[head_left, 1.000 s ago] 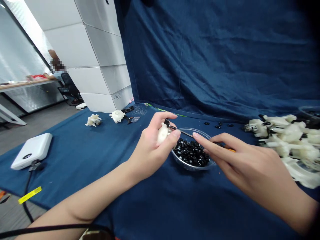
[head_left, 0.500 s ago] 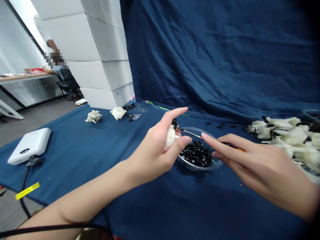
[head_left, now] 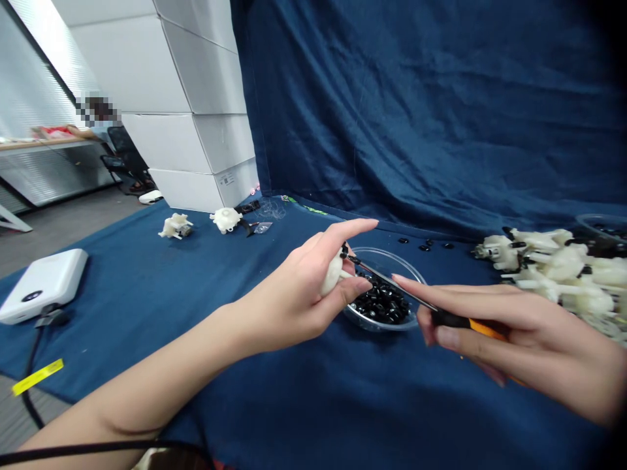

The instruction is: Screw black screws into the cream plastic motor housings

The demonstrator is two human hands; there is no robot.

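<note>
My left hand (head_left: 313,281) is closed around an off-white plastic part (head_left: 333,273), its index finger stretched out above. A small black piece (head_left: 344,250) sits at the top of this part, partly covered by fingers. My right hand (head_left: 519,326) grips a screwdriver (head_left: 453,318) with a black and orange handle. Its index finger lies along the thin metal shaft, and the tip meets the black piece or lies right beside it; I cannot tell which. Below and behind the hands stands a clear round bowl (head_left: 416,264) holding many small black pieces (head_left: 385,300).
Off-white plastic assemblies (head_left: 563,261) are heaped at the right. Several loose black pieces (head_left: 426,246) lie behind the bowl. Two white assemblies (head_left: 226,220) sit at the back left, near stacked white boxes (head_left: 196,143). A white device (head_left: 44,284) with a cable is at left; a person sits beyond.
My right hand has turned and lowered, showing more of the screwdriver handle. The shaft now slopes more steeply. My left hand keeps its hold. The whole view has shifted slightly.
</note>
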